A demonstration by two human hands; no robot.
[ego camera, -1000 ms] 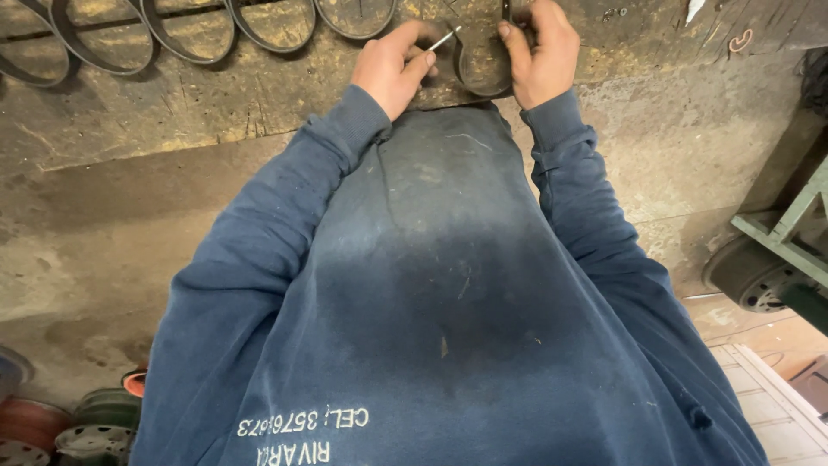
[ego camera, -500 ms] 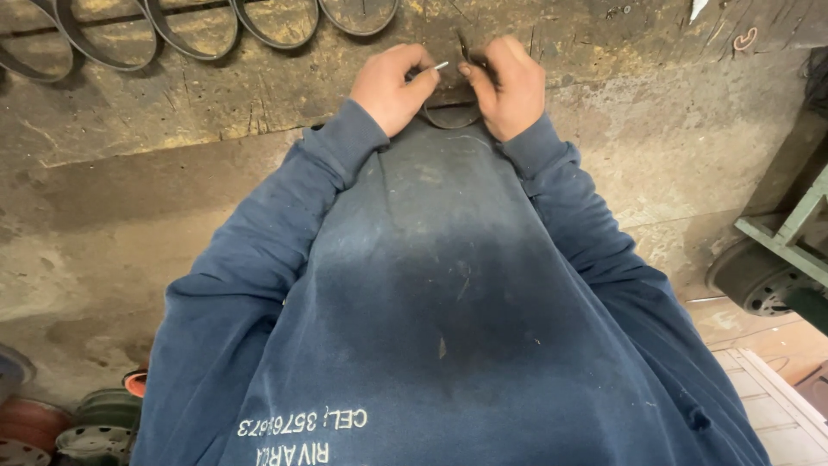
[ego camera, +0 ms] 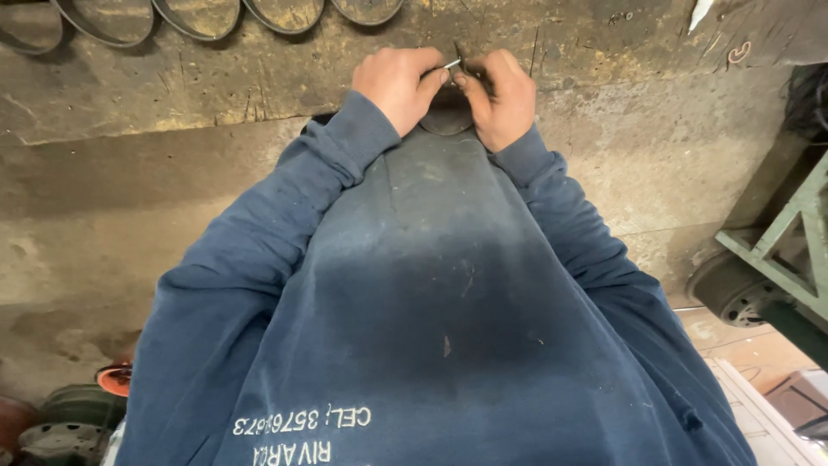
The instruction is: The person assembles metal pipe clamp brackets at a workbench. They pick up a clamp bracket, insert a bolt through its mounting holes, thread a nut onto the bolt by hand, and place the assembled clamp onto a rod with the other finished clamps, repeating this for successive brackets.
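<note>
— So, where is the small dark metal ring?

— On the worn concrete bench, at the edge against the blue sweatshirt, mostly hidden under both hands. The left hand pinches a thin silvery pin; the right hand is curled around the ring's far side.

— Counts?

— One ring in hand, one pin, and four dark metal hoops along the top edge.

— Any change?

— Yes: the hands, apart a second ago, have closed together over the ring.

You've got four metal rings on the bench, plus one under your two hands.
</note>
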